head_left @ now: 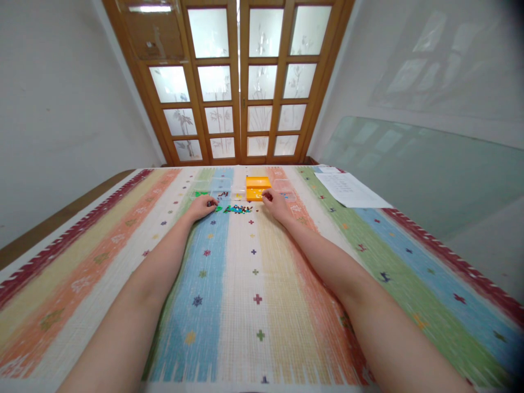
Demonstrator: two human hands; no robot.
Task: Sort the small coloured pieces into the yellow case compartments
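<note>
Both my arms stretch far forward over a striped, many-coloured cloth (254,284). My left hand (202,206) rests curled on the cloth, its fingertips pinched at the left end of a small heap of tiny coloured pieces (238,209). My right hand (275,203) is curled too, its fingers touching the front edge of an orange box (257,188) at the heap's right end. What either hand pinches is too small to see. A row of clear compartments (223,191) with bits of green and dark pieces lies just beyond the heap.
A white printed sheet (349,189) lies on the cloth at the far right. A glass pane (429,169) leans along the right wall. Wooden doors with frosted panes (239,82) stand behind the table's far edge.
</note>
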